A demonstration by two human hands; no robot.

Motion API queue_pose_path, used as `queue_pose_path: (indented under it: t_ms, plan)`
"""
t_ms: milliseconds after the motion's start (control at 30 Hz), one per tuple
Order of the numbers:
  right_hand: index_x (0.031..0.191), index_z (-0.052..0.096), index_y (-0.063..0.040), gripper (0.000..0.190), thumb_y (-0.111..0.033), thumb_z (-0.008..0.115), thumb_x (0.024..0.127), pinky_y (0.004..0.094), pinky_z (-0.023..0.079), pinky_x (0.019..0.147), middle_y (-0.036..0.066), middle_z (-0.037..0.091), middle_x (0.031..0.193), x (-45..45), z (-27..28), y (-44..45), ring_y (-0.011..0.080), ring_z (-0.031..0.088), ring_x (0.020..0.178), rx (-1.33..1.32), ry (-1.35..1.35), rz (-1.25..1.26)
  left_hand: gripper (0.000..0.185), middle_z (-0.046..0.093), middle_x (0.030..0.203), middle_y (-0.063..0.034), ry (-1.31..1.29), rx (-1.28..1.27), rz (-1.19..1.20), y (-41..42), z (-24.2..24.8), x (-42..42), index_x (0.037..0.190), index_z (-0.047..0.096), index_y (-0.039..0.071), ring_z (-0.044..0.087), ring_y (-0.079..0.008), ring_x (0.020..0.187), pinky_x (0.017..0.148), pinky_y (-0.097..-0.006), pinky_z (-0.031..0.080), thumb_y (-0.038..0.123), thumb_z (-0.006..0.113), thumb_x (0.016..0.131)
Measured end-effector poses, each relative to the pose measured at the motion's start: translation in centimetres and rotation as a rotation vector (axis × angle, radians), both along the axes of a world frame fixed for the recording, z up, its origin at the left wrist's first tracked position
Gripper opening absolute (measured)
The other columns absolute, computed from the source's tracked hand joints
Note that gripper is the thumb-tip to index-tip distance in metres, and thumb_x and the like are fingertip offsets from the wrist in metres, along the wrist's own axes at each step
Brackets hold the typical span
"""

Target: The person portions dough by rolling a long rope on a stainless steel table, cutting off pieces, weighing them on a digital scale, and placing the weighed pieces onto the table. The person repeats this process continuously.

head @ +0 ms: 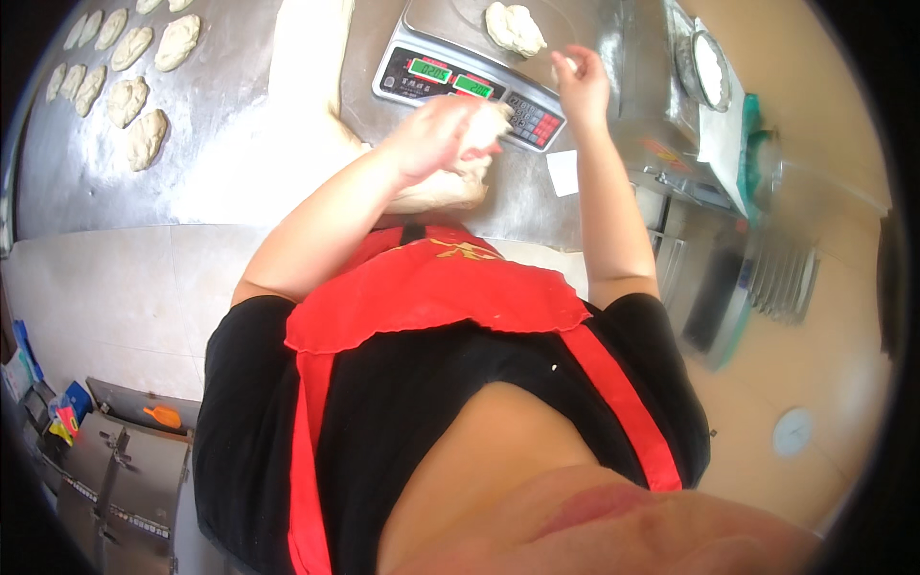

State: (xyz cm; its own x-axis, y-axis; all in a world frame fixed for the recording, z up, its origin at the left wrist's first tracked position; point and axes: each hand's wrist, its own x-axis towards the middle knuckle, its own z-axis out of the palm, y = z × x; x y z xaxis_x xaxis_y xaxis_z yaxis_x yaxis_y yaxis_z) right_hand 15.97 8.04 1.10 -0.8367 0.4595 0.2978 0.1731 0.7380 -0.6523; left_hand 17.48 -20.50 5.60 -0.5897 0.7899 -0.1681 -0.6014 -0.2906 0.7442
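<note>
A lump of dough (516, 30) rests on the metal pan of a digital weighing scale (467, 90), whose green displays are lit. My right hand (586, 79) hovers by the pan's right edge, with a small white bit of dough (568, 65) between thumb and fingers. In front of the scale, my left hand (438, 136) grips a piece of dough (492, 126), blurred by motion. Beneath that hand lies the end of a large dough mass (442, 194), partly hidden by my forearm. A long thick strip of dough (309, 57) stretches away to the left of the scale.
Several portioned dough pieces (147, 140) lie in rows at the left of the steel worktable (215, 108). A white paper slip (563, 173) sits below the scale. On the right, a round container of white contents (710, 72) stands on a steel unit beside the table.
</note>
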Motion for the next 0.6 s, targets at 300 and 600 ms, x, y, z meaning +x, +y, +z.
queue_pose_path:
  t_ms: [300,600]
  plan:
    - [0.098,0.066,-0.001,0.054,-0.047,0.08,0.073,0.0369,0.051,0.08,0.009,0.065,0.096,-6.7,-0.6,0.3,0.0198,0.062,0.087,0.31,-0.251,0.009,0.034,0.055,0.07,-0.0021,0.29,-0.384,0.281,-5.9,-2.1,1.3,0.079,0.057,0.002,0.047,-0.0089,0.064,0.058,-0.024,0.038,0.025,0.039,0.098]
    - [0.111,0.065,-0.004,0.031,-0.027,0.05,0.097,0.0328,0.045,0.091,0.008,0.065,0.105,-7.8,1.5,4.3,0.0174,0.058,0.102,-0.255,0.23,0.368,0.035,0.056,0.069,-0.0023,0.252,-0.464,0.268,-7.0,-0.9,1.3,0.083,0.058,0.001,0.047,-0.009,0.062,0.058,-0.0241,0.039,0.026,0.04,0.1]
